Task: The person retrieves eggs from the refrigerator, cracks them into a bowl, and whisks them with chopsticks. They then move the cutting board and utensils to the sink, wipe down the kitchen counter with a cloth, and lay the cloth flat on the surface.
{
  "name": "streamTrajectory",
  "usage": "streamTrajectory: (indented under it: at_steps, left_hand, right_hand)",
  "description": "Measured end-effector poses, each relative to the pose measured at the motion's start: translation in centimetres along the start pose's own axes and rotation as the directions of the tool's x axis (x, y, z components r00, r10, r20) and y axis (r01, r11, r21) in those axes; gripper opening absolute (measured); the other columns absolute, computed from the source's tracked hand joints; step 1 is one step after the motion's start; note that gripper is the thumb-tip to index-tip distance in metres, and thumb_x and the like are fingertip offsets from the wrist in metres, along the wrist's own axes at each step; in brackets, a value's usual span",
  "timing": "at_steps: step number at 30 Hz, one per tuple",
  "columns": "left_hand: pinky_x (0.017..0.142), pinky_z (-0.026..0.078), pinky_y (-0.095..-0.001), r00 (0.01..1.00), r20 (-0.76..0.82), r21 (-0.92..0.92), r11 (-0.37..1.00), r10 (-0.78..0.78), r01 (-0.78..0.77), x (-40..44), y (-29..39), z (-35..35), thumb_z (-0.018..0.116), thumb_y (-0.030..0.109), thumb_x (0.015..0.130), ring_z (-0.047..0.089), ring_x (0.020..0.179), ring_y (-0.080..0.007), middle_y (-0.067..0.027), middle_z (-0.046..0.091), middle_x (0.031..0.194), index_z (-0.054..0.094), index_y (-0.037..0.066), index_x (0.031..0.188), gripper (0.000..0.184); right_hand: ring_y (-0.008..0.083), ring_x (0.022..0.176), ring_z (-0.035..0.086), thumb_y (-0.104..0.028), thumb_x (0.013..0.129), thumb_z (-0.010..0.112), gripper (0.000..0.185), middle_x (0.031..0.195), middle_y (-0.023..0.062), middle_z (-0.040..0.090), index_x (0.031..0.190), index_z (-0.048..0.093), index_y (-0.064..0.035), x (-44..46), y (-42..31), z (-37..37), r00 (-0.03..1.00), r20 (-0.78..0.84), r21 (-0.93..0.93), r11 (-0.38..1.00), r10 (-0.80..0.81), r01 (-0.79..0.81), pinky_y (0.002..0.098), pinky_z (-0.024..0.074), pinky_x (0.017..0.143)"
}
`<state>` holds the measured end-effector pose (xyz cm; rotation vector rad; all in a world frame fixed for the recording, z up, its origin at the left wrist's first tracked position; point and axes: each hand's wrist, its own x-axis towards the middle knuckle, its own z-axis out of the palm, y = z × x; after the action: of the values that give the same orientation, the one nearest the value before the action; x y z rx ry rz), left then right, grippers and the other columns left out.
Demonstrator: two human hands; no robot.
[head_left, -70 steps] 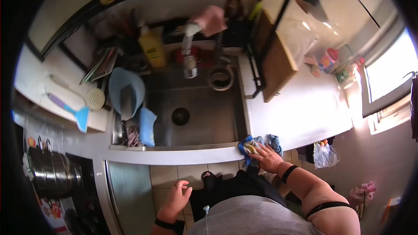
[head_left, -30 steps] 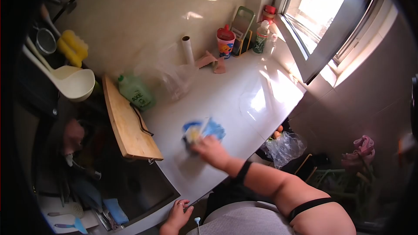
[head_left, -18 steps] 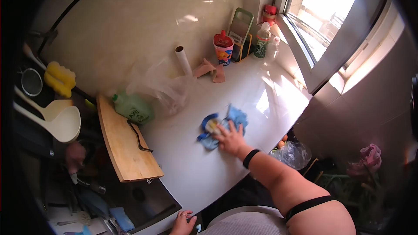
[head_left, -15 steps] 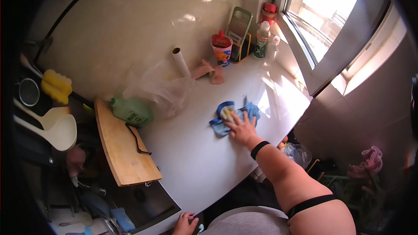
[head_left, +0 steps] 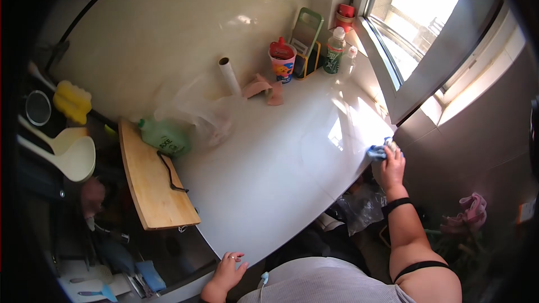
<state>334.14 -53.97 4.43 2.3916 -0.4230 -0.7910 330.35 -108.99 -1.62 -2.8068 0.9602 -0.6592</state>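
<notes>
My right hand (head_left: 393,169) is at the far right corner of the white countertop (head_left: 269,185), its fingers closed on a bunched blue cloth (head_left: 377,152) with a pale patch. The cloth touches the counter at its edge. At the counter's near edge rests my left hand (head_left: 229,270), a ring on one finger, holding nothing, with thumb and fingers apart.
Along the wall stand a green AXE bottle (head_left: 165,137), a clear plastic bag (head_left: 210,118), a cardboard-cored roll (head_left: 229,76), pink cloths (head_left: 264,88), a patterned cup (head_left: 282,64) and a green-capped rack (head_left: 306,33). A wooden board (head_left: 154,191) lies left; an open window (head_left: 432,39) hangs right.
My right hand has swept the blue cloth from the middle of the counter to its right corner. My left hand has shifted slightly up and left onto the near edge.
</notes>
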Motion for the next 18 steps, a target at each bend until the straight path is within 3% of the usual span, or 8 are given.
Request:
streamTrajectory:
  at_steps: [3,4,5,6,7,10,13,18]
  left_hand:
    - [0.08,0.047,-0.0362,0.999,0.001,0.049,0.998,0.047,-0.047,1.1,0.1,-0.3,0.066,0.02,0.077,0.058,0.088,-0.0284,-0.0152,0.053,0.1,0.056,0.004,0.102,0.032]
    - [0.081,0.047,-0.0361,0.994,-0.023,0.059,0.993,0.104,-0.103,1.7,0.2,-0.3,0.066,0.02,0.077,0.056,0.09,-0.029,-0.0158,0.052,0.101,0.056,0.003,0.103,0.032]
    - [0.082,0.046,-0.0361,0.985,-0.051,0.07,0.985,0.163,-0.159,2.4,0.3,-0.4,0.066,0.02,0.078,0.055,0.093,-0.0295,-0.0165,0.051,0.102,0.055,0.003,0.103,0.033]
    - [0.081,0.047,-0.0354,0.976,-0.078,0.084,0.977,0.205,-0.198,3.2,0.7,-0.4,0.066,0.019,0.078,0.055,0.093,-0.0271,-0.0154,0.05,0.103,0.054,0.003,0.105,0.034]
    - [0.081,0.048,-0.0346,0.964,-0.108,0.099,0.967,0.244,-0.234,3.9,1.3,-0.4,0.065,0.018,0.079,0.055,0.094,-0.0248,-0.0144,0.048,0.104,0.053,0.003,0.107,0.034]
    - [0.084,0.047,-0.0361,0.958,-0.179,-0.181,0.95,0.224,-0.256,5.8,3.3,-0.4,0.066,0.018,0.08,0.052,0.102,-0.0246,-0.0145,0.042,0.113,0.044,0.003,0.117,0.045]
    - [0.086,0.046,-0.038,0.934,-0.306,-0.431,0.848,0.183,-0.308,7.7,3.9,-0.2,0.068,0.023,0.08,0.05,0.106,-0.0249,-0.0153,0.036,0.121,0.031,0.006,0.128,0.064]
    - [0.088,0.045,-0.0357,0.898,-0.413,-0.468,0.811,0.151,-0.352,9.1,4.6,-2.5,0.067,0.016,0.081,0.044,0.113,-0.0219,-0.0134,0.037,0.123,0.022,0.009,0.134,0.07]
  right_hand:
    - [0.0314,0.103,0.051,0.001,0.074,0.051,0.042,0.115,0.0165,0.052,0.115,0.055,-0.0062,2.1,-5.1,-4.9,0.976,-0.147,0.298,0.934,-0.159,0.197,0.0395,0.0411,0.09]
    - [0.0272,0.099,0.053,0.001,0.077,0.049,0.037,0.111,0.0141,0.055,0.114,0.055,-0.0052,1.9,-6.2,-4.4,0.997,0.015,0.542,0.838,-0.071,0.051,0.0364,0.0427,0.087]
    - [0.0231,0.095,0.056,0.001,0.081,0.046,0.033,0.107,0.0117,0.058,0.113,0.055,-0.0042,1.8,-7.2,-3.4,0.981,0.192,0.724,0.679,-0.029,-0.122,0.0333,0.0444,0.085]
    - [0.0162,0.091,0.057,-0.004,0.088,0.041,0.027,0.101,0.0075,0.06,0.112,0.054,-0.0017,1.4,-10.0,-3.0,0.904,0.428,0.882,0.213,0.008,-0.42,0.0276,0.0457,0.082]
    - [0.0162,0.093,0.056,-0.011,0.09,0.039,0.028,0.103,0.0071,0.059,0.112,0.053,-0.0009,0.5,-12.0,-3.9,0.795,0.599,0.796,-0.031,-0.099,-0.604,0.0274,0.0453,0.084]
    - [0.021,0.101,0.056,-0.017,0.091,0.038,0.034,0.111,0.0149,0.056,0.119,0.044,0.0018,-2.3,-19.9,-5.7,0.652,0.596,0.583,-0.305,-0.469,-0.753,0.0324,0.047,0.086]
    - [0.0212,0.101,0.057,-0.017,0.092,0.04,0.034,0.111,0.0144,0.056,0.121,0.042,0.0015,-5.0,-24.4,-6.9,0.488,0.631,0.426,-0.258,-0.602,-0.868,0.0325,0.0478,0.085]
    - [0.0176,0.096,0.058,-0.016,0.092,0.041,0.035,0.111,0.0109,0.056,0.123,0.043,0.0004,-6.8,-27.0,-6.7,0.29,0.633,0.325,-0.094,-0.718,-0.941,0.0298,0.0473,0.083]
